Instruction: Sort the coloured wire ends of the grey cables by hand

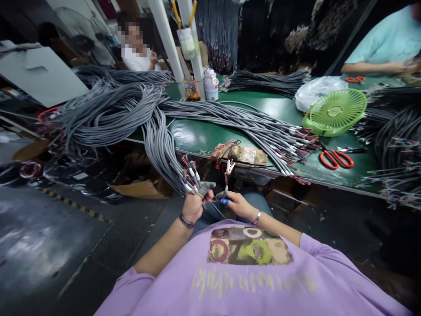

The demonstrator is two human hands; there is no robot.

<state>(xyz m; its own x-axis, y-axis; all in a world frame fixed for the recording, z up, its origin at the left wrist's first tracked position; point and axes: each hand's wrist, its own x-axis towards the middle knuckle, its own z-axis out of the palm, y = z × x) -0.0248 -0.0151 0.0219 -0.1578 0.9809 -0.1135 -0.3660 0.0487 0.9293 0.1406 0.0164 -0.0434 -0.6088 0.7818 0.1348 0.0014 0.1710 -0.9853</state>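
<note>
My left hand (194,205) is closed around the ends of several grey cables (164,153) that hang down off the green table (197,136); their stripped coloured wires (190,171) fan out above my fist. My right hand (235,202) pinches the end of one cable, whose coloured wire tips (229,166) stick up, and a blue cap covers one fingertip. Both hands are close together in front of my lap, below the table edge.
A big heap of grey cables (105,109) covers the table's left. More cable bundles (263,127) lie across it. Red-handled scissors (335,159), a green fan (335,110), a taped wad (243,153) and a bottle (211,84) sit there. Two other people work at the far side.
</note>
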